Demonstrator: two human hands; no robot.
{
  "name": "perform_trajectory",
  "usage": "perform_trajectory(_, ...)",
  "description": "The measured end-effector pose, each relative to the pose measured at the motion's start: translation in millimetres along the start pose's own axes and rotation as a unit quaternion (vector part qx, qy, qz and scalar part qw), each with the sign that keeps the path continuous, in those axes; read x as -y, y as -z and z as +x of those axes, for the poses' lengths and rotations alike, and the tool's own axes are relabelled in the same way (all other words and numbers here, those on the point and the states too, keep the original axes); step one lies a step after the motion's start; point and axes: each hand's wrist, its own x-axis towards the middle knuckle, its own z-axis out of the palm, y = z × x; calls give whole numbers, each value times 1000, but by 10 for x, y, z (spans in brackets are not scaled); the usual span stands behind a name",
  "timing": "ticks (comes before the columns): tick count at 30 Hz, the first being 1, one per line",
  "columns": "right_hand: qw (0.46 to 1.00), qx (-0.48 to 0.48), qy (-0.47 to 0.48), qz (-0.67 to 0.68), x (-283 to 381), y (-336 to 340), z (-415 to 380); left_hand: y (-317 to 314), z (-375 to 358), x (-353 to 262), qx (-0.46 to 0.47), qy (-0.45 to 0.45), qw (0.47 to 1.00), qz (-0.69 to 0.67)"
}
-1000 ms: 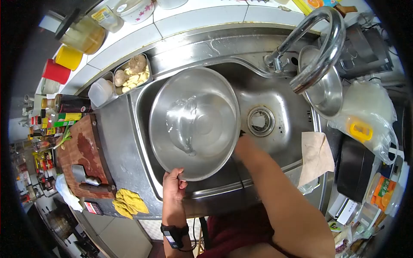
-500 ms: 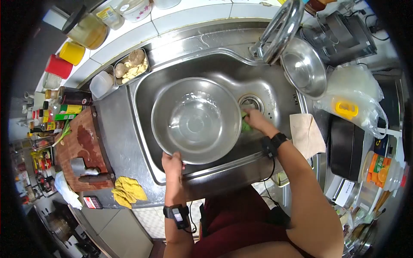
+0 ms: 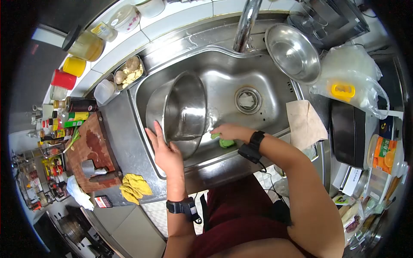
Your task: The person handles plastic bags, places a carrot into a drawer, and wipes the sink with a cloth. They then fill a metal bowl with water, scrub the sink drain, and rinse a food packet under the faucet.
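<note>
A large steel bowl (image 3: 187, 107) stands tilted on its side in the left part of the sink (image 3: 262, 77), with water at its lower edge. Behind its rim a round, pale shape shows, perhaps a second bowl. My left hand (image 3: 167, 150) rests against the bowl's near left rim, fingers spread. Right of the bowl, my right hand (image 3: 232, 131) is closed on something green (image 3: 226, 142), low in the sink. The drain (image 3: 248, 100) lies above and right of that hand.
The faucet (image 3: 247, 26) hangs over the back edge. Another steel bowl (image 3: 293, 53) and a beige cloth (image 3: 304, 124) are at the right. A cutting board (image 3: 90, 150) with a cleaver (image 3: 89, 168) and a yellow cloth (image 3: 134, 188) lie left.
The large bowl has gone from lying level to tilted. My left hand has moved up and left along its rim. My right hand has moved left, away from the drain, with the green thing.
</note>
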Motion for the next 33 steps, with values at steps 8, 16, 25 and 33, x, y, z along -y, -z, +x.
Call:
perform_trajectory(8, 944, 49, 216, -246, -212, -182, 259, -68, -86, -154, -35, -49, 997, 38)
perform_trajectory(16, 963, -96, 56, -247, -608, 309, 164, -103, 6, -291, -75, -126, 988, 39)
perform_trajectory(25, 951, -166, 69, -252, -737, 335, 318, -262, -35, -353, -42, -102, 993, 30)
perform_trajectory(33, 911, -148, 86, -376, -595, 499, 574, -385, 79, -340, -60, -100, 993, 19)
